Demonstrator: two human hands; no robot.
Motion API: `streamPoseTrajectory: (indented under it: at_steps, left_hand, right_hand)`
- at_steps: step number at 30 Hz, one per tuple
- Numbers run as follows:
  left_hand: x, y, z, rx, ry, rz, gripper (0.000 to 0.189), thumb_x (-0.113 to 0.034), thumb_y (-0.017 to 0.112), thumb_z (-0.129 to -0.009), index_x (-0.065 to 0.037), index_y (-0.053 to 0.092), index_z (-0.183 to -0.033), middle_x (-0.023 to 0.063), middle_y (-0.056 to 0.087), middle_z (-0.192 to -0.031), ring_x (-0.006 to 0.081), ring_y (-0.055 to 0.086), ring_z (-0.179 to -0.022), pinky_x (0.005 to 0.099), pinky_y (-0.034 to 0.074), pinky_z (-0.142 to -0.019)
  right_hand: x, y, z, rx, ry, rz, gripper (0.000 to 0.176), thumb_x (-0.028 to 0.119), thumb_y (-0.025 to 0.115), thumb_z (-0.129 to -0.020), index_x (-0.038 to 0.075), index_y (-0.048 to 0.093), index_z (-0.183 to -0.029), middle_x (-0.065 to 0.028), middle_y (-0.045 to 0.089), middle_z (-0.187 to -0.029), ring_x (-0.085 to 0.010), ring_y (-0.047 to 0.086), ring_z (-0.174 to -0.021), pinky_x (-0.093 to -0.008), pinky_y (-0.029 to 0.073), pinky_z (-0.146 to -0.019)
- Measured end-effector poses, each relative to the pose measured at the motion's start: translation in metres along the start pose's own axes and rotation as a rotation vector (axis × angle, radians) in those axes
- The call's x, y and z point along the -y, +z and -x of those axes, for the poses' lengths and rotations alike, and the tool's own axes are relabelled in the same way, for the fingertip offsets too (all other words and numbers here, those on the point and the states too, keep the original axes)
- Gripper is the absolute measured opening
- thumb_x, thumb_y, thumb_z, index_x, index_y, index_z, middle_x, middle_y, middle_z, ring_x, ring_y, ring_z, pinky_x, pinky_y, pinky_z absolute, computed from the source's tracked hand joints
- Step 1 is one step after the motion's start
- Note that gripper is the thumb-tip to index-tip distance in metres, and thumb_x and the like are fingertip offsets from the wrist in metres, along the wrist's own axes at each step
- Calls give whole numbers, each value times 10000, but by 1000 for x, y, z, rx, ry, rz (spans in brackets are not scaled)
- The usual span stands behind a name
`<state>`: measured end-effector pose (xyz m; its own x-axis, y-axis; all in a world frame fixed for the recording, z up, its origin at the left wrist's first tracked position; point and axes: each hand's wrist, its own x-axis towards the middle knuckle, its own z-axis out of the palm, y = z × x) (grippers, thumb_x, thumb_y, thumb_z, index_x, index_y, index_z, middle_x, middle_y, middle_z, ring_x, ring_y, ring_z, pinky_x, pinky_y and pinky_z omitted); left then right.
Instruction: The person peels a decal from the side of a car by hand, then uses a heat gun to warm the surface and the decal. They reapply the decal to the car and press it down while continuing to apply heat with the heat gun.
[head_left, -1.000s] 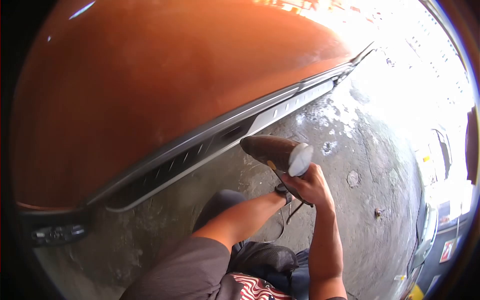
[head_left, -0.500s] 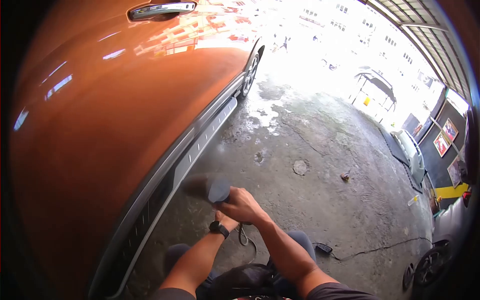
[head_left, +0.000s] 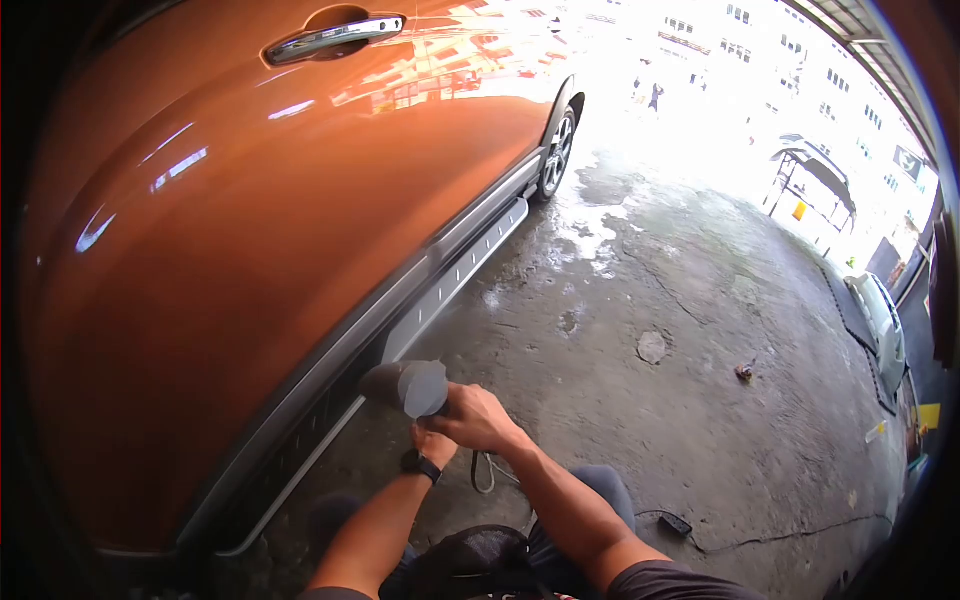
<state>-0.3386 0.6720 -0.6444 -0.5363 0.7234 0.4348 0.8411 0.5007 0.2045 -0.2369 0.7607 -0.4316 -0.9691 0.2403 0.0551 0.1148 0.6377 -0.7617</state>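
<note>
A corded power tool with a dark rounded body and a pale grey round end [head_left: 423,388] is held low beside the car's side step. My right hand [head_left: 478,416] is closed around it, just right of the grey end. Below that, my left hand [head_left: 436,443], with a black watch on the wrist, is closed at the tool's lower part, its fingers mostly hidden. A looped cord [head_left: 484,474] hangs under my hands. The tool's dark side overlaps the lower edge of the silver step [head_left: 450,290] in this view.
An orange car [head_left: 300,270] fills the left side, with a chrome door handle [head_left: 340,38] and a wheel [head_left: 557,155]. A black adapter [head_left: 676,523] and its cable lie on the concrete floor [head_left: 560,400]. Car bumpers [head_left: 880,320] stand at the far right.
The view has turned left, so the car and floor sit farther right. The tool and both hands have shifted slightly left in view, still gripping; the grey end shows more fully.
</note>
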Motion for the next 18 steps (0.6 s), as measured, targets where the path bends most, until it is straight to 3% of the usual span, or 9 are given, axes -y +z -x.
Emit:
streamPoseTrajectory:
  at_steps: [2,6,8,11,14,15,18]
  left_hand:
    - [6,-2,-2,35,-132,5,306,-366,717,-885,-145,737,-1095,94,760,-1109,324,720,-1049,475,584,-818]
    - [12,7,-8,211,-243,31,311,-360,699,-900,-159,722,-1136,91,752,-1135,320,716,-1057,468,579,-833]
    - [19,40,-1,-57,-49,36,333,-374,672,-921,-167,698,-1179,87,744,-1163,319,716,-1057,456,579,-845]
    - [11,48,-9,-95,37,145,332,-377,637,-947,-180,672,-1211,89,732,-1196,315,715,-1061,450,579,-851]
    - [0,46,-4,123,-90,87,201,-281,612,-940,-141,729,-1025,135,758,-1077,342,731,-1004,461,580,-849]
    - [-19,9,-14,152,-183,146,180,-240,607,-920,-126,741,-958,153,763,-1021,355,739,-967,476,582,-845]
    - [-9,44,-10,281,-244,56,179,-213,594,-916,-129,739,-979,156,763,-1019,362,738,-958,500,580,-840]
  right_hand:
    - [-4,-5,-1,-88,25,43,425,392,764,-831,65,711,-1097,-228,730,-1001,-442,677,-978,-505,525,-843]
    - [-10,-14,2,-64,58,60,426,393,762,-838,69,712,-1110,-235,728,-1003,-446,675,-977,-501,525,-839]
    - [-12,-16,4,13,28,-14,419,390,758,-844,71,715,-1111,-240,725,-994,-453,672,-972,-501,526,-837]
    - [-22,-13,-1,14,0,-55,413,384,757,-844,75,719,-1115,-240,727,-1003,-455,674,-972,-502,527,-841]
    - [-26,-17,-1,-63,43,-24,415,392,757,-841,65,718,-1095,-243,728,-1003,-452,679,-973,-505,530,-846]
    - [-29,-17,-1,-54,42,-21,415,392,757,-841,65,718,-1095,-243,728,-1003,-452,679,-973,-505,530,-846]
    - [-37,-13,-5,-232,93,81,414,394,749,-835,51,709,-1062,-255,726,-986,-441,688,-972,-513,538,-850]
